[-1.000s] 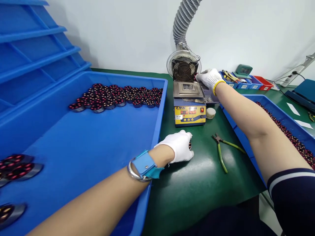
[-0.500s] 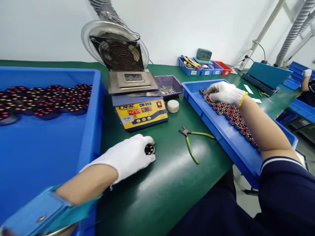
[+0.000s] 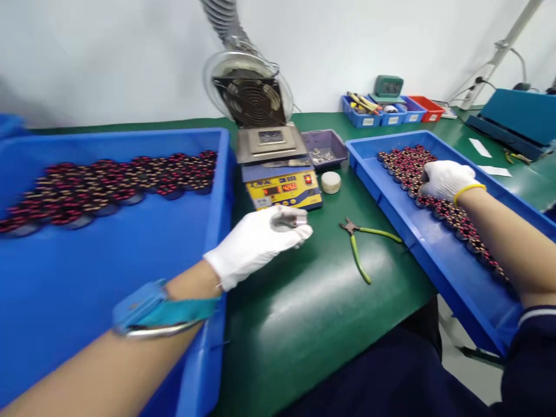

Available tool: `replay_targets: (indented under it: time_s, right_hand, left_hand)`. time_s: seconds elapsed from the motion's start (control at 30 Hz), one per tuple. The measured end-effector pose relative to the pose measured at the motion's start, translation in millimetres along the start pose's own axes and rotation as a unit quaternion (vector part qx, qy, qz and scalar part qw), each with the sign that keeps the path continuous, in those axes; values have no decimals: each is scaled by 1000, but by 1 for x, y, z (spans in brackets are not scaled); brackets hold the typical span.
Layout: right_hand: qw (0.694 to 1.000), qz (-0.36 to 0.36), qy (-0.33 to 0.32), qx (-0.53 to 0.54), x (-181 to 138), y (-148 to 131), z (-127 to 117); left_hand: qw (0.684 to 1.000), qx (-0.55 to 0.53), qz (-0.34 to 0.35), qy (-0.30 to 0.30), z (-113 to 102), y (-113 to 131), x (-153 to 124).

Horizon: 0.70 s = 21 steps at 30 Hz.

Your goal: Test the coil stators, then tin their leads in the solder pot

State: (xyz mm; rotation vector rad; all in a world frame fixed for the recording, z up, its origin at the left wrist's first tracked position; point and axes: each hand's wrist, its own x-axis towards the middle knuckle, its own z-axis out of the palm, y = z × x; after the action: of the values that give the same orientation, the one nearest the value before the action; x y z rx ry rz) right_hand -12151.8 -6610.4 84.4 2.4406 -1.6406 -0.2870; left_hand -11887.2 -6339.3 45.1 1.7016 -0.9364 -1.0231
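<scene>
My left hand (image 3: 264, 237), in a white glove, is pinched around a small round coil (image 3: 299, 220), apparently tilted onto its side. The hand is above the green bench, just in front of the yellow-fronted solder pot (image 3: 282, 191) with its lit red display. Over in the right blue tray (image 3: 417, 246), my right hand (image 3: 445, 180), also gloved, is closed at the rows of dark round coils (image 3: 408, 165) with red and copper-coloured ends. Its fingertips are down among them, and what they grip is hidden.
A left blue tray (image 3: 174, 249) holds more coils. Green-handled cutters (image 3: 355, 243) lie between the solder pot and the right tray. Behind are a purple bin (image 3: 324, 147), a round white container (image 3: 330, 182), a fan (image 3: 256, 101) and small tool bins (image 3: 362, 119).
My left hand has lifted off the bench toward the solder pot, turning its coil sideways. My right hand has come nearer along the right tray. The view has swung left.
</scene>
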Motion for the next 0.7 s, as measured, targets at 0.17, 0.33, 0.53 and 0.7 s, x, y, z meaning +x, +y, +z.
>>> replay_targets:
  time_s: [0.17,0.33,0.53,0.7]
  right_hand:
    - [938,-272,63,204,-68,-88,-48]
    - [834,-490,121,223,-105,-169,-55]
    - [840,-368,68,393,-80,-182,-19]
    - [809,-356,-39,466,-71,-187,-14]
  left_hand:
    - [994,-111,-8,-13,-2,4,-3]
    - [996,-72,20,-40,-5,4,-7]
    - [982,-186,28,-10,-9,-2,-4]
    - [974,-222,31,39,-10,-2,-2]
